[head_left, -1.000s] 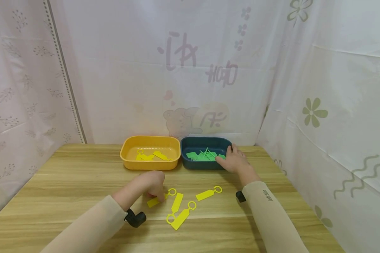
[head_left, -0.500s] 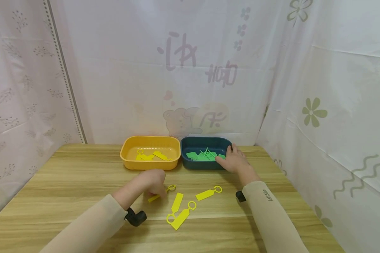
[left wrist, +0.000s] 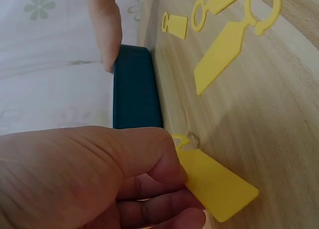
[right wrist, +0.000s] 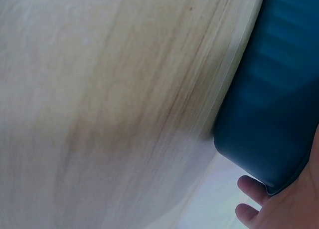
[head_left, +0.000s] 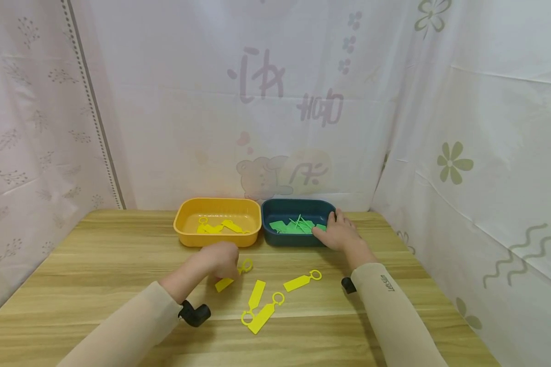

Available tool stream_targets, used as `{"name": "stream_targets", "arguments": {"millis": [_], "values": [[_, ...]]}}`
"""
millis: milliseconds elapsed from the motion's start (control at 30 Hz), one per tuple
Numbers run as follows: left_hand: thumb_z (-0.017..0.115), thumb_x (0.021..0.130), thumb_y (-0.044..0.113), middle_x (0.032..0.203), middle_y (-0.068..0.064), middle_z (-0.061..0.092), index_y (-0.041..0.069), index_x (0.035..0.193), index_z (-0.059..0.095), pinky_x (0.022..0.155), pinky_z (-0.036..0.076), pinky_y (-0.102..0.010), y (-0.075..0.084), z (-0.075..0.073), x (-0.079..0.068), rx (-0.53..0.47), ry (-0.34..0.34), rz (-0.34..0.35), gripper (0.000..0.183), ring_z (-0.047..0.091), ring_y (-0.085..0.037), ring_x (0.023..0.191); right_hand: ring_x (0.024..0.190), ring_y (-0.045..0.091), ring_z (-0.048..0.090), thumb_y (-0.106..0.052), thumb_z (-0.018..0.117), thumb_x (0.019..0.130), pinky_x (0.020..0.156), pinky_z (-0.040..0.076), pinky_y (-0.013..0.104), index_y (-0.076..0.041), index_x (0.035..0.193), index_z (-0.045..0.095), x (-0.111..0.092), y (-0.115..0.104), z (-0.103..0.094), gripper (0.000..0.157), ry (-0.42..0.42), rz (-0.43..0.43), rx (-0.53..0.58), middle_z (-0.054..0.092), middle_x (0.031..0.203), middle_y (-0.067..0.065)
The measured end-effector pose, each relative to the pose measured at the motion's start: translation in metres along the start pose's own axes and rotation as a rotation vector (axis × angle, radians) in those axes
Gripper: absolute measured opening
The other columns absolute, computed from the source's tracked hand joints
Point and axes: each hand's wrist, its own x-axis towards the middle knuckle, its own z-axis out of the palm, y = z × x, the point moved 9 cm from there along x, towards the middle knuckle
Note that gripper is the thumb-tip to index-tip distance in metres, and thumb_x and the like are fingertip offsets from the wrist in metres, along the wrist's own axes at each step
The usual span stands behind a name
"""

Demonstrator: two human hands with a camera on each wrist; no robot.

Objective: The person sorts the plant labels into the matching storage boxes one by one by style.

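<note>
In the head view my left hand (head_left: pixel 219 259) is just over the table in front of the orange-yellow bin. It pinches a flat yellow plastic hang tag (left wrist: pixel 219 184) with an open ring at one end; thumb and fingers grip near the ring end, and the flat end sticks out. My right hand (head_left: pixel 342 234) holds the right end of a dark blue bin (head_left: pixel 286 240), thumb at the front rim and fingers over the side. Three more yellow tags lie on the table: one tag (head_left: pixel 298 283) at right, another tag (head_left: pixel 257 294) and an overlapping tag (head_left: pixel 263 318) nearer me.
The orange-yellow bin (head_left: pixel 216 240) stands against the dark blue one at the table's back and contains several yellow tags (head_left: pixel 213 228). Green flat pieces and thin sticks (head_left: pixel 298 224) lie in the blue bin. A printed white curtain (head_left: pixel 188 102) hangs behind the wooden table (head_left: pixel 96 285).
My left hand has picked at the tag on the table, which tilts up and shifts slightly toward the bins. The right hand stays at the blue bin.
</note>
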Motion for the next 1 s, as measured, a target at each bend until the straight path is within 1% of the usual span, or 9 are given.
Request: {"name": "stream_targets", "arguments": {"millis": [200,300,433,500,600,700,800,867,1000], "values": [[0.083,0.097,0.022,0.059,0.001,0.057,0.009,0.071,0.071,0.053,0.040,-0.025,-0.001,-0.008,0.002,-0.058,0.055,0.045,0.032,0.055,-0.014,0.052,0.165,0.061,0.013,-0.065,0.035,0.107,0.135,0.013,0.071,0.013,0.170,0.010,0.001,0.000,0.000,0.103,0.005,-0.003,0.005,-0.003,0.181,0.035],[0.083,0.098,0.023,0.060,0.001,0.056,0.009,0.073,0.072,0.052,0.040,-0.025,-0.001,-0.014,0.003,-0.112,0.086,0.070,0.031,0.054,-0.014,0.053,0.165,0.060,0.012,-0.065,0.035,0.107,0.135,0.012,0.070,0.013,0.171,0.010,0.002,0.001,0.000,0.103,0.006,-0.003,0.006,-0.003,0.181,0.035],[0.079,0.099,0.018,0.065,0.000,0.056,0.010,0.078,0.072,0.056,0.042,-0.025,-0.003,-0.026,0.002,-0.223,0.140,0.093,0.023,0.054,-0.016,0.059,0.166,0.060,0.012,-0.065,0.034,0.108,0.135,0.012,0.070,0.013,0.171,0.009,0.004,0.002,0.001,0.103,0.007,-0.002,0.002,-0.002,0.181,0.035],[0.076,0.099,0.015,0.065,-0.002,0.057,0.008,0.079,0.072,0.058,0.042,-0.026,-0.005,-0.033,0.002,-0.287,0.174,0.108,0.021,0.055,-0.017,0.060,0.166,0.060,0.012,-0.065,0.034,0.108,0.135,0.012,0.070,0.012,0.171,0.009,0.004,0.002,0.001,0.103,0.006,-0.002,-0.002,-0.002,0.181,0.035],[0.074,0.100,0.014,0.069,-0.005,0.064,0.006,0.085,0.072,0.061,0.047,-0.027,-0.011,-0.041,0.002,-0.392,0.222,0.120,0.017,0.065,-0.024,0.065,0.166,0.060,0.013,-0.065,0.034,0.107,0.135,0.013,0.070,0.012,0.171,0.009,0.003,0.001,0.001,0.103,0.005,-0.002,-0.005,-0.002,0.181,0.035],[0.072,0.102,0.016,0.077,-0.007,0.069,0.005,0.090,0.074,0.067,0.054,-0.029,-0.021,-0.049,0.004,-0.495,0.268,0.110,0.016,0.069,-0.026,0.073,0.165,0.060,0.013,-0.065,0.034,0.107,0.135,0.013,0.070,0.013,0.171,0.009,0.002,0.001,0.001,0.103,0.002,-0.001,-0.001,-0.002,0.181,0.035],[0.069,0.104,0.017,0.086,-0.008,0.071,0.005,0.094,0.076,0.071,0.059,-0.030,-0.031,-0.055,0.007,-0.591,0.304,0.081,0.017,0.069,-0.025,0.077,0.165,0.060,0.012,-0.065,0.035,0.107,0.135,0.012,0.070,0.013,0.170,0.009,0.002,0.000,0.000,0.103,0.001,0.001,0.003,-0.002,0.181,0.035],[0.068,0.105,0.019,0.092,-0.009,0.071,0.004,0.098,0.076,0.071,0.059,-0.029,-0.037,-0.060,0.007,-0.649,0.320,0.066,0.018,0.070,-0.024,0.079,0.166,0.060,0.012,-0.065,0.035,0.108,0.135,0.012,0.070,0.013,0.171,0.009,0.002,0.000,0.000,0.103,0.000,0.001,0.002,-0.003,0.181,0.035],[0.064,0.107,0.022,0.105,-0.014,0.074,0.002,0.110,0.076,0.067,0.051,-0.026,-0.049,-0.065,0.006,-0.760,0.333,0.020,0.024,0.074,-0.026,0.085,0.165,0.061,0.012,-0.064,0.035,0.109,0.135,0.012,0.070,0.013,0.170,0.009,0.000,-0.001,0.000,0.103,-0.001,0.001,0.003,-0.004,0.181,0.036]]}}
